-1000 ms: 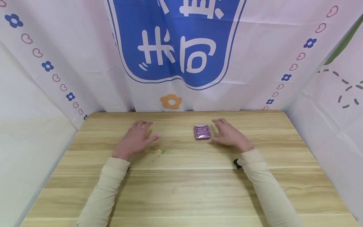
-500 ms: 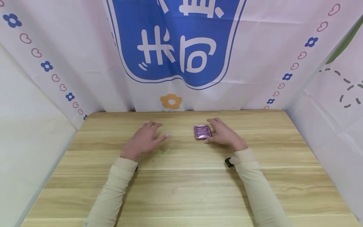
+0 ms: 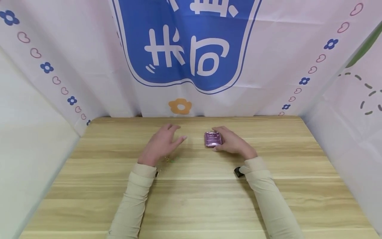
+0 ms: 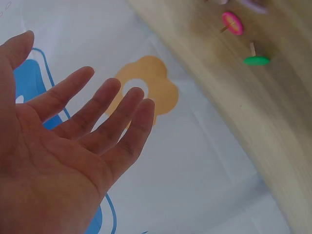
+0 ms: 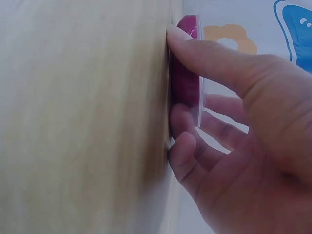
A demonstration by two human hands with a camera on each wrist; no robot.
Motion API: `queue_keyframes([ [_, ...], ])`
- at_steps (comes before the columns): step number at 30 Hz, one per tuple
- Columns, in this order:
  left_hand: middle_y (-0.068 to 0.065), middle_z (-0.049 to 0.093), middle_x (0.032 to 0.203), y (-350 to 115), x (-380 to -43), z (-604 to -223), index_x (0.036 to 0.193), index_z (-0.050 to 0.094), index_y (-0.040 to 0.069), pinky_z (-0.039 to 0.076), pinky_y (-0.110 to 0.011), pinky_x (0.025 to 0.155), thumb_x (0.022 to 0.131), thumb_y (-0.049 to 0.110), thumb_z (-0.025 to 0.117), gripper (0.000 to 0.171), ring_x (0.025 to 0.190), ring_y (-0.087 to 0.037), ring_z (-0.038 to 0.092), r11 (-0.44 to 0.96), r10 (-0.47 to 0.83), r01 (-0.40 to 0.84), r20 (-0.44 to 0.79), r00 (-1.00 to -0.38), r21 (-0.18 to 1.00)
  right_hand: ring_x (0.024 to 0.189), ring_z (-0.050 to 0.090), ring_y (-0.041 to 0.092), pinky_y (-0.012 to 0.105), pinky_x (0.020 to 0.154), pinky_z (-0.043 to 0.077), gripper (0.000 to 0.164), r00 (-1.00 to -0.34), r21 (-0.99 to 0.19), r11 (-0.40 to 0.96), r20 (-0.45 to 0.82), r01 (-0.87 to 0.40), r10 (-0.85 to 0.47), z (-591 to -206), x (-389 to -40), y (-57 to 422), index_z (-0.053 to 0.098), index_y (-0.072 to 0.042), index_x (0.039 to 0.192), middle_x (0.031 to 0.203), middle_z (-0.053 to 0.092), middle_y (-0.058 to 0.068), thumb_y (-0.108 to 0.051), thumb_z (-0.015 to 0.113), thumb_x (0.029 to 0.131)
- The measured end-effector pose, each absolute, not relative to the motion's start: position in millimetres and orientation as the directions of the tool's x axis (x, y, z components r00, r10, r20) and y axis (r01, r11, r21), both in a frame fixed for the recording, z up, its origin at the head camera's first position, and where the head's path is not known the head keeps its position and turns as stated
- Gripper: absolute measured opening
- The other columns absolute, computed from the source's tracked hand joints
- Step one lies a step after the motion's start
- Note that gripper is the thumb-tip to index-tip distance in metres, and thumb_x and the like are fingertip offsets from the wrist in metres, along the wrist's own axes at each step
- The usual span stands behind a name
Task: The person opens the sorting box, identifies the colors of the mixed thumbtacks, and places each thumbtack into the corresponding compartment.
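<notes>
At one o'clock of the pale wood-grain tabletop (image 3: 194,205) lies a small square purple box with a clear plastic cover (image 3: 213,139). From its three o'clock side, the right hand (image 3: 234,142) grips it between the thumb and the curled fingers. At eleven o'clock, the left hand (image 3: 162,142) has relaxed, spread fingers and holds nothing; near its five o'clock are small thumbtacks, including a pink one (image 4: 232,23) and a green one (image 4: 257,60).

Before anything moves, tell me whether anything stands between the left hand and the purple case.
Nothing visible does: in the head view only tabletop shows between the left hand and the purple case. The right hand holds the case from the opposite side; the thumbtacks lie off that line.
</notes>
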State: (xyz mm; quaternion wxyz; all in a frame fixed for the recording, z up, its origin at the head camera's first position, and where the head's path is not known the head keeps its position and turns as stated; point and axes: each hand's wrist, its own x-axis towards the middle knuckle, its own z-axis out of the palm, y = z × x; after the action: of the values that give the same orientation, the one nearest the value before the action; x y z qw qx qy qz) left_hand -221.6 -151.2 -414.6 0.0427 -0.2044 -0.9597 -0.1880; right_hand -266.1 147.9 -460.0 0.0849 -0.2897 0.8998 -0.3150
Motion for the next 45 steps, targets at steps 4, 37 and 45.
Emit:
queue_keyframes([
  [4, -0.021, 0.050, 0.128, -151.9, -222.1, -410.1, 0.130, 0.049, 0.004, 0.045, -0.050, 0.091, 0.093, 0.050, 0.050, 0.059, 0.111, -0.032, 0.048, 0.841, 0.386, 0.422, 0.169, -0.907, 0.339, 0.115, 0.045, 0.029, 0.049, 0.101, 0.036, 0.088, -0.835, -0.609, 0.656, 0.018, -0.446, -0.550, -459.8, -266.6, 146.9, 0.034, -0.001, 0.141, 0.135, 0.044, 0.019, -0.021, 0.083, 0.070],
  [37, -0.008, 0.055, 0.123, -122.5, -202.1, -411.5, 0.130, 0.050, 0.006, 0.048, -0.039, 0.090, 0.074, 0.028, 0.074, 0.065, 0.108, -0.019, 0.051, 0.671, 0.635, 0.680, 0.244, -0.733, 0.297, 0.092, 0.051, 0.013, 0.030, 0.084, 0.049, 0.083, -0.764, -0.502, 0.611, 0.176, -0.612, -0.621, -424.7, -228.2, 88.7, 0.047, 0.003, 0.130, 0.112, 0.049, 0.009, -0.028, 0.085, 0.062],
  [45, -0.013, 0.056, 0.121, -116.7, -205.6, -412.0, 0.131, 0.049, 0.000, 0.048, -0.038, 0.089, 0.067, 0.026, 0.077, 0.074, 0.104, -0.021, 0.052, 0.645, 0.664, 0.724, 0.290, -0.689, 0.244, 0.089, 0.050, 0.013, 0.030, 0.085, 0.050, 0.079, -0.759, -0.524, 0.593, 0.175, -0.612, -0.628, -420.4, -223.3, 79.3, 0.048, 0.003, 0.126, 0.106, 0.046, 0.008, -0.025, 0.084, 0.061],
])
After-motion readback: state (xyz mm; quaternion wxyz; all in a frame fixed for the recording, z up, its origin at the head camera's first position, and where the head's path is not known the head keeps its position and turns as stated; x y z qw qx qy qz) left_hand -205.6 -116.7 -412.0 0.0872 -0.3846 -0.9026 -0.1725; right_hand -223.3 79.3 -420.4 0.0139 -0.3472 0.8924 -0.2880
